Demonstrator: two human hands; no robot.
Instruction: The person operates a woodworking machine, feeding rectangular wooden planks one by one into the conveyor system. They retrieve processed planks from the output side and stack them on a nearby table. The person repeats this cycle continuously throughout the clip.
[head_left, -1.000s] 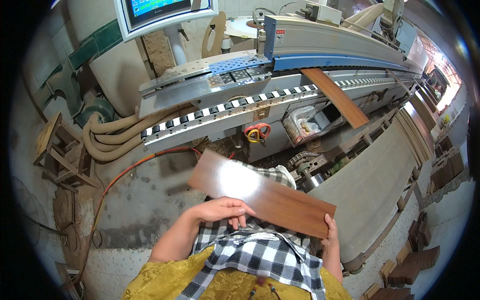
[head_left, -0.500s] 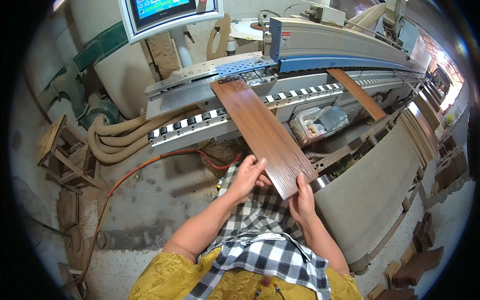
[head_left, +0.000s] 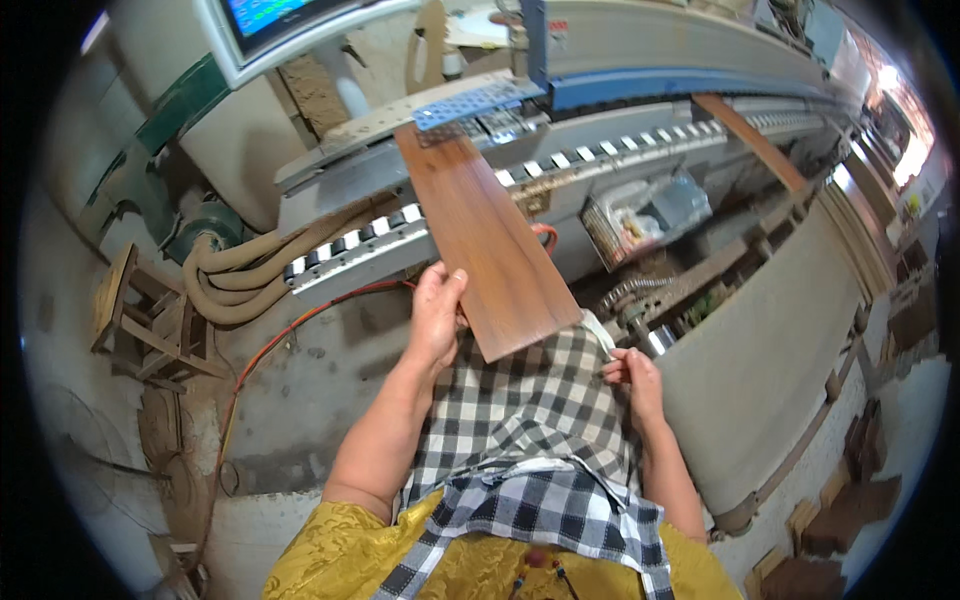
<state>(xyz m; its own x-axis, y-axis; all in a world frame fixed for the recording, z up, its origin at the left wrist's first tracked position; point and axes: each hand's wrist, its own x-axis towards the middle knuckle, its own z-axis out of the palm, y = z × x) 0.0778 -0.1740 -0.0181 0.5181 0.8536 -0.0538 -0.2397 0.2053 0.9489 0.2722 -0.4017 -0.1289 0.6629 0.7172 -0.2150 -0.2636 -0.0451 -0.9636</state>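
Observation:
My left hand (head_left: pixel 437 312) is closed on the left edge of a brown wood-grain board (head_left: pixel 490 250), thumb on top and fingers underneath. The board's far end reaches under a blue perforated guard (head_left: pixel 470 105) on a long edge-banding machine (head_left: pixel 680 80); its near end hangs over my checked apron (head_left: pixel 530 400). Off the board, to its right, my right hand (head_left: pixel 635 382) has its fingers bent together beside a pale strip (head_left: pixel 598 332) at the apron's edge. Whether it pinches that strip is too small to tell.
A second board (head_left: pixel 752 142) lies farther right along the roller rail (head_left: pixel 620 150). Below the rail hangs a basket (head_left: pixel 645 220) of odds and ends. A grey belt (head_left: pixel 760 350) stands at my right. Hoses (head_left: pixel 235 275), a wooden stool (head_left: pixel 150 315) and a screen (head_left: pixel 290 20) are left.
My right hand has let go of the board's near corner and moved right and down. The board has moved forward and left, with my left hand still on its left edge.

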